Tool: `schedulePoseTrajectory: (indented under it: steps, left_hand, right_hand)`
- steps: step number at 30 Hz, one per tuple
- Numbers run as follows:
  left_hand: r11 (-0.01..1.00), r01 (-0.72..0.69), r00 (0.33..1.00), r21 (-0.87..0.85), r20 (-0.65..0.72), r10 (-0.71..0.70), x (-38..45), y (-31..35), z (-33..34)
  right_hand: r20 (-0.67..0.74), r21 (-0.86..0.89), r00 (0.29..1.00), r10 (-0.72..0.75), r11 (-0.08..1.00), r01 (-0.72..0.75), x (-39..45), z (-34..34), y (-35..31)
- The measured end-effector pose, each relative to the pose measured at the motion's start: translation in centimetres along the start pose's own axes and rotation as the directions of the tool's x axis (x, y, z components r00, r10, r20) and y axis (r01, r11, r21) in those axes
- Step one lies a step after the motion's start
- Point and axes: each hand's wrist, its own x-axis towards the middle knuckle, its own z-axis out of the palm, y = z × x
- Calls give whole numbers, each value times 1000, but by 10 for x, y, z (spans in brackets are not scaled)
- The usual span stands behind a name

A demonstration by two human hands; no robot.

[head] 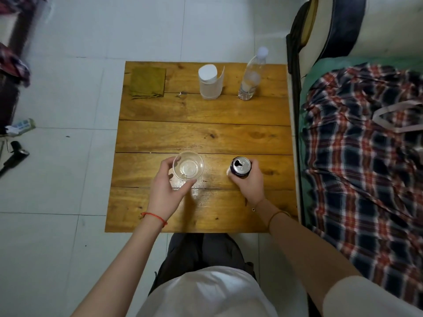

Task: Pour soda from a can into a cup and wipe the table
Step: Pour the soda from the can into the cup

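The left hand [163, 191] holds the cup [188, 166]; the right hand [248, 183] grips the can [240, 167]. Far back on the table [203, 136] sit a cloth [148, 81], paper roll [209, 82] and bottle [250, 76]. White floor [68, 175] around.

- The left hand [165, 191] cups a clear cup [188, 166] standing on the wooden table [206, 136].
- The right hand [248, 182] grips an opened can [240, 167], upright.
- A folded green cloth [148, 81] lies at the far corner.
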Motion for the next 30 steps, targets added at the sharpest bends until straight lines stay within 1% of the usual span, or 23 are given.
schedulePoseTrajectory:
  steps: [3, 5, 8, 11, 14, 18, 23, 27, 30]
  left_hand:
    - [999, -33, 999, -31, 26, 34, 2, 26, -16]
    - [998, -57, 997, -37, 53, 59, 4, 46, -28]
    - [995, -99, 992, -32, 81, 101, 6, 78, -46]
    - [985, -169, 982, -35, 82, 171, 7, 107, -63]
    - [970, -240, 965, -19, 99, 241, 5, 133, -78]
    - [953, -300, 946, 32, 140, 293, 2, 160, -95]
    - [930, -363, 925, 48, 137, 354, 3, 176, -110]
    - [919, -391, 912, 53, 155, 379, 2, 182, -116]
    - [914, -400, 907, 64, 168, 385, -1, 182, -119]
  right_hand:
    - [-19, 91, 1000, -25, 996, 26, -19, -33, -34]
    - [-24, 140, 997, -74, 987, 77, -32, -57, -60]
    - [9, 193, 986, -166, 968, 161, -51, -93, -105]
    - [10, 192, 954, -300, 937, 292, -70, -127, -151]
    - [26, 178, 905, -424, 893, 413, -89, -153, -191]
    - [29, 74, 842, -538, 841, 535, -107, -175, -229]
    - [94, -73, 811, -577, 809, 584, -128, -192, -259]
    - [135, -230, 783, -607, 749, 621, -140, -201, -275]
    - [147, -306, 766, -625, 708, 637, -146, -206, -283]
